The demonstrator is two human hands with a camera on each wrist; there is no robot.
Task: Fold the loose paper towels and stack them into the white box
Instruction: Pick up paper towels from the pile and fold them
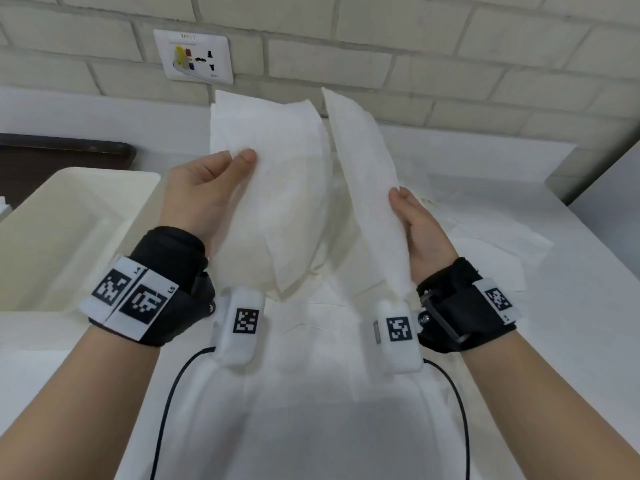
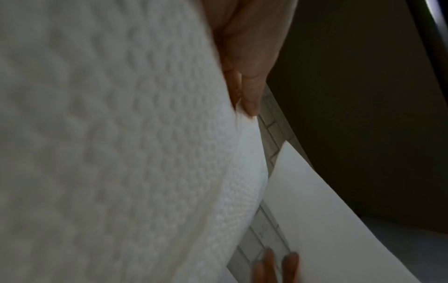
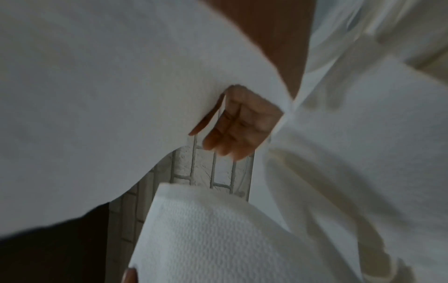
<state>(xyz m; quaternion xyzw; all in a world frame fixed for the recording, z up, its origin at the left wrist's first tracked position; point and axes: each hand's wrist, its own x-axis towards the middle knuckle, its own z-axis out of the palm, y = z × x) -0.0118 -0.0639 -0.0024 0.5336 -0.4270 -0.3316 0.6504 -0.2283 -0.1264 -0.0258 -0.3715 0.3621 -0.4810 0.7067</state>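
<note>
White box (image 1: pixel 69 216), left of the left hand (image 1: pixel 204 199), holds nothing visible; both hands pinch one towel (image 1: pixel 304 188), right hand (image 1: pixel 420 230) at its other edge.

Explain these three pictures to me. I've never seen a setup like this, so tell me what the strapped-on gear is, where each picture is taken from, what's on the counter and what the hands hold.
No machine here: a person works with bare hands. The black wrist straps carry small white cameras with square printed markers. The wide picture comes from a camera on the person's head, looking down. The other two come from those wrist cameras, looking along each hand, so towel fills them.

The left hand and right hand pinch opposite sides of one paper towel, lifted and bent in the middle. More loose towels lie on the white counter. The white box sits at the left, a dark tray behind it. A wall socket is on the brick wall.
</note>
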